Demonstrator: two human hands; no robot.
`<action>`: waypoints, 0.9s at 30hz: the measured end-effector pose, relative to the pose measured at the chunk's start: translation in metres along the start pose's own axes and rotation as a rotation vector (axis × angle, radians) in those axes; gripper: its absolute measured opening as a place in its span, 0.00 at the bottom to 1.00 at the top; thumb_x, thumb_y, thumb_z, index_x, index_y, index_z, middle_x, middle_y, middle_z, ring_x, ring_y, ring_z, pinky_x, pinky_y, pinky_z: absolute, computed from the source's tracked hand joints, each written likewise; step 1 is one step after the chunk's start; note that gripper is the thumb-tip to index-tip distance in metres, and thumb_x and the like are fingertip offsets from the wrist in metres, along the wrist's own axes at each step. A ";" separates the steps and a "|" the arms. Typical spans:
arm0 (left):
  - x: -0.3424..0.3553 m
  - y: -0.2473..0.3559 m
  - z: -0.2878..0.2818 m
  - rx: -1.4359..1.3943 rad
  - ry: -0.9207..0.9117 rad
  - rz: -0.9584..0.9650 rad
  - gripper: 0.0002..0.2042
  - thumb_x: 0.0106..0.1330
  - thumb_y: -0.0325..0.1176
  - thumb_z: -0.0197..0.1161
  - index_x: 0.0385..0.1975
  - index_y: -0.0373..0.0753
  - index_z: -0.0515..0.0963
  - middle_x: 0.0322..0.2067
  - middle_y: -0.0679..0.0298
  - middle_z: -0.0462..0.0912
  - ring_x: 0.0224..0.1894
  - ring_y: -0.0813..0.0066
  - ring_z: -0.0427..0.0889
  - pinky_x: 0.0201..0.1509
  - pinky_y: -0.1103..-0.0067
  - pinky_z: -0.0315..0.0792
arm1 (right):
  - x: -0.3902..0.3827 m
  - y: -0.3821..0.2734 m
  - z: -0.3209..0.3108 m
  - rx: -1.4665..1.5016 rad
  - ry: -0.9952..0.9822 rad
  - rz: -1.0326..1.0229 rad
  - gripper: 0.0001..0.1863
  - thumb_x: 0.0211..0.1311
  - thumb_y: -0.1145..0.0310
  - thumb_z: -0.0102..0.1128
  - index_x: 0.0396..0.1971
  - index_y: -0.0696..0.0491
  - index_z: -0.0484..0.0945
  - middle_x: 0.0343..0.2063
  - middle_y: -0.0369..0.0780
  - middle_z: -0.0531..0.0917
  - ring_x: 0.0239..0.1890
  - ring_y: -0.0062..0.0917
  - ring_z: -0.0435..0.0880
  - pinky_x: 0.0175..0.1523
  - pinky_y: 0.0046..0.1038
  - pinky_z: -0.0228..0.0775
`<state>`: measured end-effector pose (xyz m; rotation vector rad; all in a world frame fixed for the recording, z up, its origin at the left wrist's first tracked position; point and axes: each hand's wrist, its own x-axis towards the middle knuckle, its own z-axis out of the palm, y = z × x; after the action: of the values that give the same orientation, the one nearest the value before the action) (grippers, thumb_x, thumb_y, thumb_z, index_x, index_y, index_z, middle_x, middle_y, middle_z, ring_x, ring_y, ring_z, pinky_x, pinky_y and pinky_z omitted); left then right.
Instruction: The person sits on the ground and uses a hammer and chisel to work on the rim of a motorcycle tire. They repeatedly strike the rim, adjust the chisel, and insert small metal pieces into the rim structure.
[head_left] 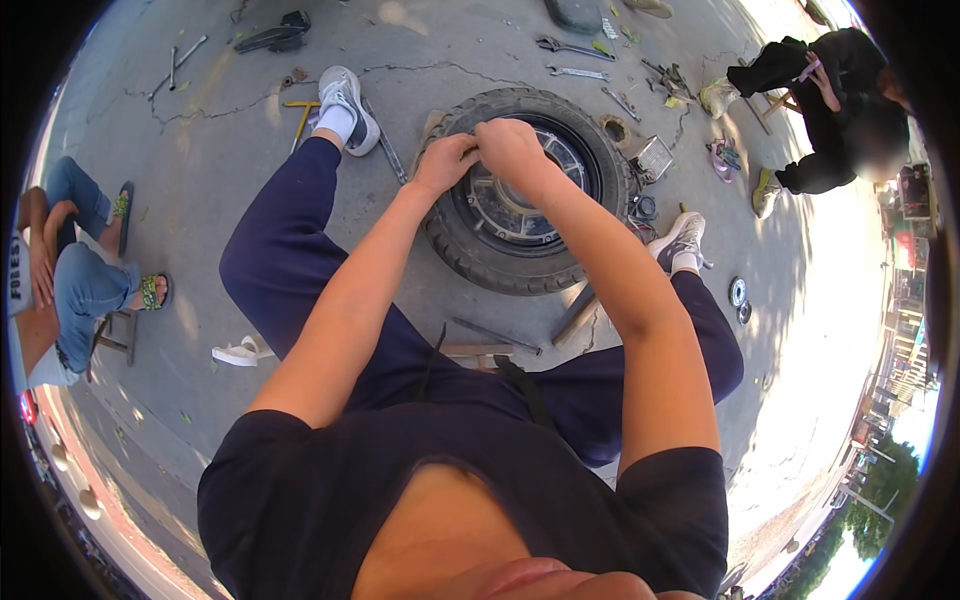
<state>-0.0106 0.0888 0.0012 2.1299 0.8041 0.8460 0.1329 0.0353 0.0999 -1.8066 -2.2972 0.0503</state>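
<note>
A black knobbly tyre (pixel 487 272) lies flat on the ground between my feet, mounted on a wheel with a metal hub (pixel 512 212) in its middle. Over its far left part, my left hand (pixel 447 163) and my right hand (pixel 508 148) meet with fingertips together. My left hand's fingers are pinched, and my right hand is curled closed beside them. Whatever sits between the fingertips is too small or too covered to make out. Part of the hub and rim is hidden under my right hand and forearm.
Wrenches (pixel 578 73) and a long bar (pixel 385 142) lie around the tyre. A yellow-handled tool (pixel 301 112) is near my left shoe. A square metal part (pixel 654 158) sits right of the tyre. One person (pixel 85 285) sits at the left, another (pixel 845 110) at the far right.
</note>
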 end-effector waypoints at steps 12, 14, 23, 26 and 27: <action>-0.003 -0.012 0.009 0.012 0.088 0.051 0.10 0.63 0.35 0.64 0.32 0.34 0.80 0.34 0.55 0.81 0.38 0.52 0.80 0.40 0.65 0.73 | 0.020 0.006 -0.031 0.229 -0.272 -0.088 0.11 0.54 0.71 0.64 0.35 0.61 0.81 0.32 0.52 0.84 0.41 0.49 0.83 0.43 0.44 0.74; -0.001 -0.009 0.007 -0.007 0.069 0.050 0.11 0.63 0.36 0.64 0.32 0.33 0.80 0.34 0.55 0.81 0.38 0.52 0.80 0.40 0.65 0.73 | 0.021 0.009 -0.028 0.227 -0.213 -0.120 0.09 0.52 0.71 0.62 0.30 0.61 0.81 0.31 0.54 0.83 0.39 0.49 0.83 0.43 0.44 0.75; -0.007 -0.006 0.002 -0.017 0.097 0.090 0.09 0.60 0.32 0.64 0.38 0.38 0.81 0.36 0.55 0.82 0.40 0.52 0.80 0.44 0.65 0.74 | 0.020 -0.032 -0.017 0.085 -0.081 0.287 0.10 0.53 0.68 0.60 0.25 0.59 0.84 0.30 0.52 0.85 0.37 0.47 0.86 0.43 0.41 0.79; -0.005 0.008 0.000 -0.021 0.090 0.089 0.09 0.61 0.34 0.65 0.36 0.37 0.82 0.35 0.56 0.83 0.39 0.53 0.81 0.43 0.66 0.75 | 0.024 -0.029 -0.016 0.206 -0.109 0.585 0.12 0.55 0.66 0.57 0.28 0.59 0.85 0.33 0.53 0.85 0.40 0.47 0.86 0.45 0.40 0.79; -0.005 0.004 0.001 -0.028 0.091 0.082 0.09 0.61 0.35 0.65 0.35 0.36 0.82 0.35 0.56 0.83 0.39 0.54 0.81 0.42 0.66 0.75 | 0.028 -0.029 -0.018 0.269 -0.122 0.683 0.13 0.56 0.65 0.56 0.30 0.59 0.85 0.34 0.54 0.85 0.41 0.48 0.86 0.46 0.40 0.79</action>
<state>-0.0118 0.0827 0.0020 2.1248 0.7512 0.9972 0.1021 0.0536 0.1260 -2.3756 -1.5303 0.5568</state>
